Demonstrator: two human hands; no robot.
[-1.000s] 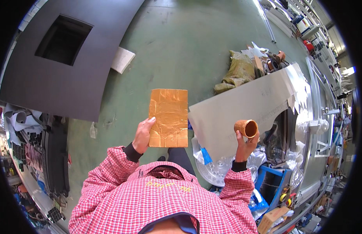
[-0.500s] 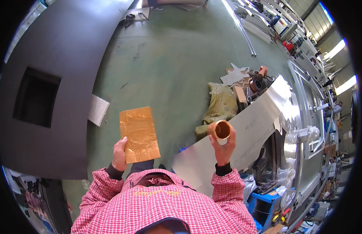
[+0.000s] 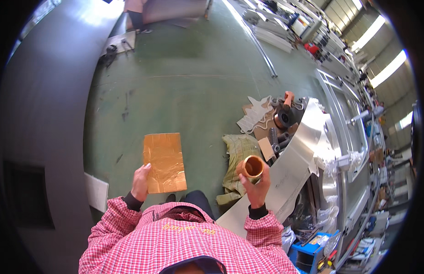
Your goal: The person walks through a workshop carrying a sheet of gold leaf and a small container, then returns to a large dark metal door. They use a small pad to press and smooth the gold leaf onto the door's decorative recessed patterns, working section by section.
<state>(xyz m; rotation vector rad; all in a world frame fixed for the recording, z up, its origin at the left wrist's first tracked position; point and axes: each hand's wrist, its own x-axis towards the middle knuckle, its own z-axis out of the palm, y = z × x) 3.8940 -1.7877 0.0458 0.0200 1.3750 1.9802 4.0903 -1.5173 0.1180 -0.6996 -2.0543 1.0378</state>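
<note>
Left hand (image 3: 140, 183) has its grip clamped on a flat coppery sheet (image 3: 165, 160) at their 11 o'clock; right hand's (image 3: 257, 191) is wrapped round an orange-brown cup-shaped piece (image 3: 253, 168) at 1. Looks like both are picked up, well apart, neither set down yet.

Roof strips (image 3: 389, 69) blown out; glare on dark panel (image 3: 47, 100); edges bent, corners black.

I have the left hand (image 3: 140, 181) holding a golden board (image 3: 166, 164) by its left edge, the right hand (image 3: 257, 189) around an orange cup (image 3: 253, 167); on the floor (image 3: 198, 105), a green sack (image 3: 239, 147) lies beside a metal sheet (image 3: 285, 176).
</note>
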